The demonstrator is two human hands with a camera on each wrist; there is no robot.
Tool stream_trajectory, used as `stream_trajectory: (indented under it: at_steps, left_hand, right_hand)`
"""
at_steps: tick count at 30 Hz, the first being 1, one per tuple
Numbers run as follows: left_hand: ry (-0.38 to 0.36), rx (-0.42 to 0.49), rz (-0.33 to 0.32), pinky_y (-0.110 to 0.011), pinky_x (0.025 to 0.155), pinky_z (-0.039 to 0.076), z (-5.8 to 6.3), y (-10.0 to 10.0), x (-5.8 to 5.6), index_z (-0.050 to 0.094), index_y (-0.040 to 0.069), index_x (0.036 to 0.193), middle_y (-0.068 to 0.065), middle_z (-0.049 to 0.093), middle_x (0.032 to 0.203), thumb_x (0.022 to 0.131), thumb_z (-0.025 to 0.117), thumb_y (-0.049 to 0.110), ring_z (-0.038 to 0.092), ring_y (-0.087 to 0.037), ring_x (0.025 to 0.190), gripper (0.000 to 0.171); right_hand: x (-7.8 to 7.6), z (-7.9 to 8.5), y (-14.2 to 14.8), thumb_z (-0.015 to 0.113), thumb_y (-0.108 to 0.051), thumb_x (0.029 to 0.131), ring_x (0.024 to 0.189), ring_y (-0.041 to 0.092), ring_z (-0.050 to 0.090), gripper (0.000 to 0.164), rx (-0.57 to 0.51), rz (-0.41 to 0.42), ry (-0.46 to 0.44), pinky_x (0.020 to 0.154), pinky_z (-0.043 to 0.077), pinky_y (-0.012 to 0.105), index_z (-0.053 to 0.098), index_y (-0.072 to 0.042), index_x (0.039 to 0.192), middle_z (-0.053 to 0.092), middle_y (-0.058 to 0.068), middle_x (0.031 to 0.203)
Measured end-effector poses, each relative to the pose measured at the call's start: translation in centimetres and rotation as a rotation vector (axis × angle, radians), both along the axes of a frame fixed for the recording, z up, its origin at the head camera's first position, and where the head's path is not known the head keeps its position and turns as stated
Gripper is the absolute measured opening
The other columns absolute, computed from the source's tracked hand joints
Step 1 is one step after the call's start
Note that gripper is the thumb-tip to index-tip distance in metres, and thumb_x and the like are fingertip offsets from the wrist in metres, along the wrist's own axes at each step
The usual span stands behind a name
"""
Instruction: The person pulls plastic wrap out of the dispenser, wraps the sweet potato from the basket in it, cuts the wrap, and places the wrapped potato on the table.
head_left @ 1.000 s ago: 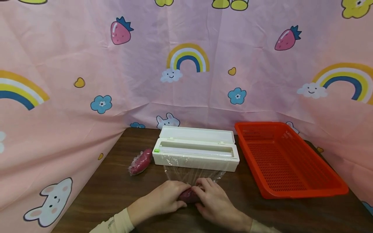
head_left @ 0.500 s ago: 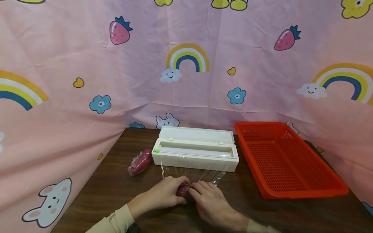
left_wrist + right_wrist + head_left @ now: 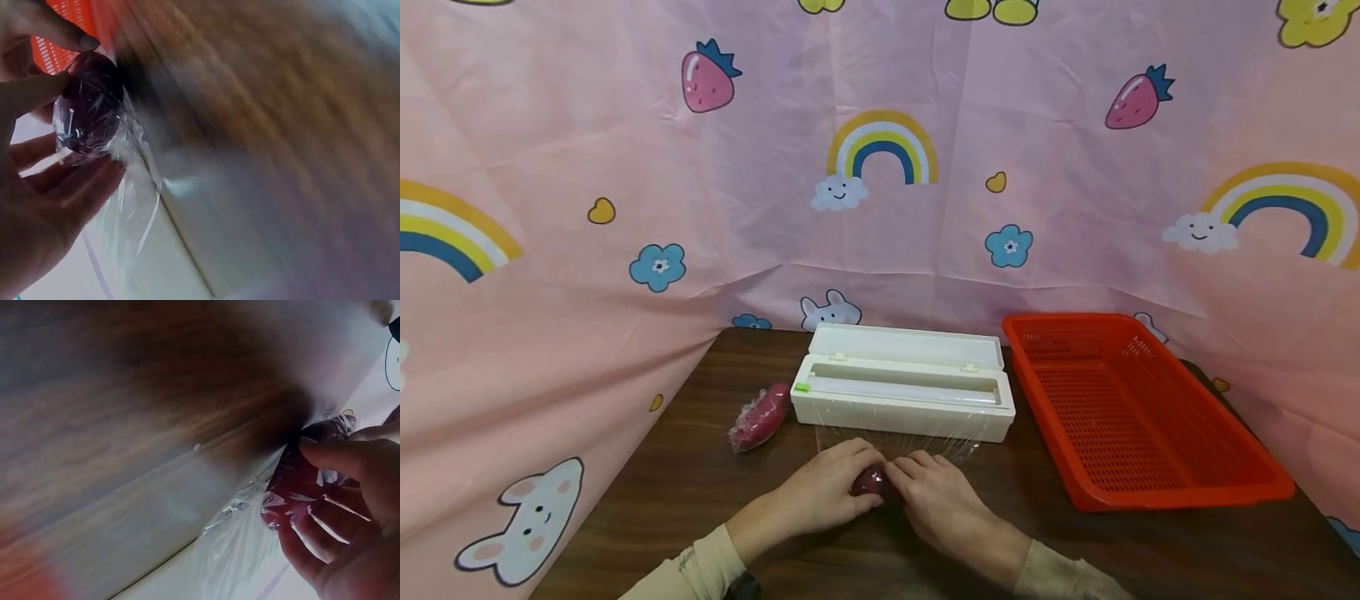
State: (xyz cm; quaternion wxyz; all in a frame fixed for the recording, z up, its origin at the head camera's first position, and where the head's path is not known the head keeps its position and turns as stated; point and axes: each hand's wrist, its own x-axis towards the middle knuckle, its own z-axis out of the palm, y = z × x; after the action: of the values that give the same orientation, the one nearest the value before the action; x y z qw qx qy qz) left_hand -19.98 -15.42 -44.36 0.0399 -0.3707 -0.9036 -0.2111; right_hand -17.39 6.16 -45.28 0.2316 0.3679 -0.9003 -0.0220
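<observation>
A dark red, sweet-potato-like root [image 3: 869, 481] is held between both hands close to the tabletop, partly wrapped in cling film. My left hand [image 3: 835, 490] grips one end, with thumb and fingers round it in the left wrist view. The other end is in my right hand [image 3: 942, 502]; its thumb presses on the root [image 3: 303, 478] while the fingers curl beneath. From the root, clear cling film [image 3: 917, 442] stretches back to a white cling film box [image 3: 902, 419], whose lid stands raised over the roll [image 3: 902, 391]. Fingers hide much of the root.
Left of the box lies another reddish root [image 3: 762, 418] wrapped in film. A red plastic basket [image 3: 1078, 467] stands on the right of the dark wooden table [image 3: 685, 508]. Behind hangs a pink patterned cloth [image 3: 760, 225].
Both hands, with the root, have moved slightly toward the box. The root has been turned, and the film between it and the box is shorter.
</observation>
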Motion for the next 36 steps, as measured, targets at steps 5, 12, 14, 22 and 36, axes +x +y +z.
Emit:
stream_trajectory:
  at_steps: [5,12,14,22,36]
  left_hand:
    - [0.260,-0.023,-0.046,-0.035,0.093,0.056,0.4,-0.2,0.6,0.067,0.014,0.121,-0.001,0.060,0.121,0.078,0.088,0.021,0.059,-0.016,0.112,0.048]
    - [0.320,-0.114,-0.074,-0.032,0.088,0.057,0.5,-0.1,0.4,0.066,0.012,0.122,-0.001,0.062,0.117,0.077,0.088,0.018,0.060,-0.015,0.107,0.050]
    - [0.304,-0.151,-0.062,-0.033,0.088,0.057,0.5,0.1,0.2,0.066,0.011,0.123,-0.002,0.062,0.117,0.078,0.088,0.020,0.060,-0.017,0.108,0.051]
    - [0.336,-0.186,-0.071,-0.032,0.083,0.057,0.6,0.6,-0.9,0.069,0.009,0.113,-0.002,0.066,0.104,0.076,0.088,0.018,0.062,-0.017,0.096,0.042]
    - [0.116,-0.095,-0.070,-0.035,0.083,0.057,0.7,0.2,-2.6,0.072,0.010,0.112,-0.002,0.076,0.104,0.084,0.084,0.019,0.069,-0.014,0.095,0.032]
  right_hand:
    - [-0.2,0.5,-0.2,0.076,-0.018,0.082,0.106,0.017,0.064,0.043,0.033,-0.042,-0.119,0.086,0.055,0.035,0.066,-0.013,0.123,0.072,-0.002,0.115]
    - [-1.3,0.7,-0.3,0.076,-0.017,0.079,0.101,0.020,0.067,0.049,0.021,-0.064,-0.207,0.082,0.057,0.035,0.065,-0.009,0.126,0.074,0.000,0.114]
    - [-1.7,0.6,-0.3,0.076,-0.016,0.077,0.099,0.020,0.067,0.052,0.012,-0.063,-0.211,0.081,0.057,0.036,0.065,-0.007,0.127,0.075,0.001,0.114]
    - [-2.4,0.6,0.0,0.076,-0.012,0.078,0.089,0.019,0.069,0.041,-0.026,-0.005,-0.263,0.075,0.057,0.034,0.058,-0.008,0.114,0.073,0.003,0.095]
    - [-2.8,1.0,0.0,0.075,-0.014,0.086,0.095,0.017,0.060,0.040,-0.007,-0.011,-0.282,0.081,0.055,0.030,0.064,-0.009,0.124,0.062,0.001,0.107]
